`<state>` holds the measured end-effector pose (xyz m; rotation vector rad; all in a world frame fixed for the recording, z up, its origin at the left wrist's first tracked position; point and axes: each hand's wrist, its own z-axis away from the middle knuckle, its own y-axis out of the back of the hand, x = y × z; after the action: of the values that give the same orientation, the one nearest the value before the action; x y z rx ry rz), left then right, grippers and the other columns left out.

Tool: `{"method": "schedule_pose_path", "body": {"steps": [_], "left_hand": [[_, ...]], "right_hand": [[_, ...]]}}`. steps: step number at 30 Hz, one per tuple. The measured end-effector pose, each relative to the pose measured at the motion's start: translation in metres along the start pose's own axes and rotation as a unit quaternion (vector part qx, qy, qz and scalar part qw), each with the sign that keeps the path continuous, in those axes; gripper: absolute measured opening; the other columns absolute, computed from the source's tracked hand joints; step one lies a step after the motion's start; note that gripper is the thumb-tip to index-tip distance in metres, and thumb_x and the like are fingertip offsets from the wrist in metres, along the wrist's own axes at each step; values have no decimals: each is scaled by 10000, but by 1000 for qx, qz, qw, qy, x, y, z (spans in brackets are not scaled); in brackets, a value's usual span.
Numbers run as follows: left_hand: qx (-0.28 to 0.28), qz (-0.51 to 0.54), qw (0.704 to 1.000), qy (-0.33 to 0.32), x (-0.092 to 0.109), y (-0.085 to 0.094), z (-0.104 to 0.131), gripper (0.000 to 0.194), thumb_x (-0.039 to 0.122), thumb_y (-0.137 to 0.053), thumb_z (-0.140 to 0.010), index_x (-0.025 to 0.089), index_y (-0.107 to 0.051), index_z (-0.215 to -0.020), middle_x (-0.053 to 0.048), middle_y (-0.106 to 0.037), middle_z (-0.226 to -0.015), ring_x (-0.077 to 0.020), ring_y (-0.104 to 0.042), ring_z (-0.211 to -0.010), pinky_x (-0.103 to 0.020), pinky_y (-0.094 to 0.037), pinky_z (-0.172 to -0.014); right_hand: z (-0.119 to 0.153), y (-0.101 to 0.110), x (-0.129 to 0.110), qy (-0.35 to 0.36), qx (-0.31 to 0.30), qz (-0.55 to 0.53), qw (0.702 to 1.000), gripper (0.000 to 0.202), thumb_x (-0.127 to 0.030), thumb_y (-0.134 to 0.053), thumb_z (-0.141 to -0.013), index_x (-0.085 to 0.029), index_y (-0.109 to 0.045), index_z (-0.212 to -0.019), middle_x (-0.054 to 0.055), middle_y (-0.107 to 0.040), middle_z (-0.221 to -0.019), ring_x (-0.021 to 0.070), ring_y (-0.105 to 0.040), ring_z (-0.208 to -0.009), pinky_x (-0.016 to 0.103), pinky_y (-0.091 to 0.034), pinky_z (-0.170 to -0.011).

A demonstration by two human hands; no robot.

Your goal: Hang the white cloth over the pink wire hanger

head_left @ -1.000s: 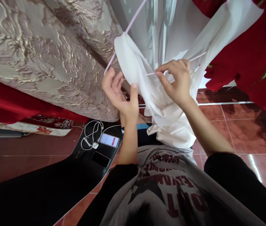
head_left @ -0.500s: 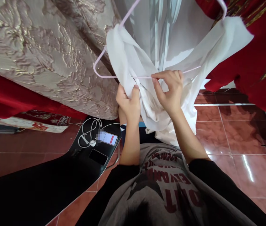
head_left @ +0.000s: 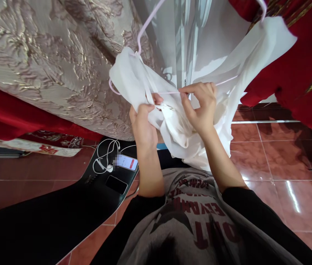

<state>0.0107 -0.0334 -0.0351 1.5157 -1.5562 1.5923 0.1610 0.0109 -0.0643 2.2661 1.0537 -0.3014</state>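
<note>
A white garment (head_left: 258,55) drapes over a pale pink clothes hanger (head_left: 169,92) in front of me. My left hand (head_left: 145,125) pinches the cloth on the left side, its fingers partly behind the fabric. With thumb and forefinger, my right hand (head_left: 201,105) grips the hanger's thin lower bar near its middle. The hanger's left end lies largely under the cloth, with a bit of its curved corner showing. The garment's lower part hangs bunched between my forearms.
A black chair (head_left: 34,221) at the left holds a lit phone (head_left: 127,162), a dark phone (head_left: 116,184) and white earphones (head_left: 105,167). A patterned beige curtain (head_left: 62,66) hangs left, a red cloth (head_left: 307,84) right. Red tiles (head_left: 277,158) cover the floor.
The left side of the garment has shifted left and outward over the hanger's left corner. My left hand moved slightly left with the cloth. My right hand stays almost still.
</note>
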Motion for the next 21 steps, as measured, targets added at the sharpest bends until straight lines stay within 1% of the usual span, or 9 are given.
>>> {"method": "schedule_pose_path", "body": {"steps": [4, 7, 8, 10, 11, 13, 16, 19, 21], "left_hand": [[-97, 59, 992, 47, 43, -8, -11, 147, 212, -599, -815, 237, -651, -951, -29, -629, -725, -257, -641, -805, -423, -541, -984], [-124, 80, 988, 42, 59, 12, -37, 343, 241, -529, -849, 230, -676, -1159, -13, -719, -1183, -212, -657, -1006, -384, -505, -1082], [-141, 54, 987, 62, 57, 24, -46, 367, 274, -569, -826, 242, -684, -1173, 15, -696, -1306, -221, -627, -1195, -388, -458, -1169], [-108, 48, 993, -4, 42, 52, -60, 611, 452, -748, -709, 290, -690, -1294, 103, -605, -1506, -283, -375, -1543, -386, -309, -1330], [-100, 65, 992, -29, 30, 65, -63, 758, 520, -860, -561, 311, -713, -1275, 144, -606, -1503, -300, -244, -1620, -360, -246, -1376], [-35, 104, 992, -58, 2, 85, -64, 740, 568, -885, -493, 326, -761, -1181, 183, -666, -1415, -274, -117, -1669, -351, -182, -1414], [49, 95, 994, -5, -31, 88, -52, 449, 514, -830, -583, 352, -778, -998, 133, -756, -1256, -295, -262, -1625, -433, -231, -1398], [14, 10, 998, 62, -42, 60, -34, 413, 608, -747, -722, 300, -747, -996, 14, -753, -1294, -335, -567, -1375, -529, -460, -1223], [-21, -49, 997, 53, -41, 35, -24, 482, 685, -653, -850, 268, -708, -1086, -65, -729, -1329, -293, -688, -1116, -479, -588, -976]], "right_hand": [[0, 5, -1, 5, -6, -8, 1000, 255, -362, -502, -1058, -223, -705, -995, 9, -712, -931, 152, -613, -907, 423, -479, -971], [2, 8, 0, -2, -16, -30, 999, 250, -361, -502, -1054, -228, -710, -1012, 9, -706, -944, 155, -611, -916, 445, -465, -1029], [2, 8, 0, -9, -23, -34, 999, 254, -365, -498, -1054, -231, -711, -1018, 11, -708, -957, 159, -612, -924, 454, -459, -1050], [3, 6, 1, -25, -35, -37, 998, 270, -371, -484, -1056, -234, -714, -1030, 20, -713, -991, 167, -617, -947, 472, -444, -1092], [3, 5, 1, -31, -42, -36, 998, 277, -372, -476, -1058, -235, -715, -1034, 24, -713, -1001, 171, -620, -959, 479, -436, -1111], [3, 2, 1, -39, -53, -34, 997, 284, -370, -461, -1061, -239, -713, -1051, 27, -712, -1014, 178, -626, -982, 491, -420, -1140], [3, -3, 1, -28, -58, -40, 997, 270, -332, -457, -1054, -250, -711, -1093, 22, -716, -1040, 180, -635, -1014, 484, -417, -1141], [4, -7, -2, -13, -49, -55, 997, 259, -288, -488, -1032, -269, -715, -1155, 15, -730, -1102, 180, -651, -1054, 460, -437, -1101], [5, -6, -5, -13, -55, -64, 996, 273, -286, -491, -1030, -279, -712, -1191, 17, -733, -1144, 185, -661, -1093, 464, -442, -1104]]}}
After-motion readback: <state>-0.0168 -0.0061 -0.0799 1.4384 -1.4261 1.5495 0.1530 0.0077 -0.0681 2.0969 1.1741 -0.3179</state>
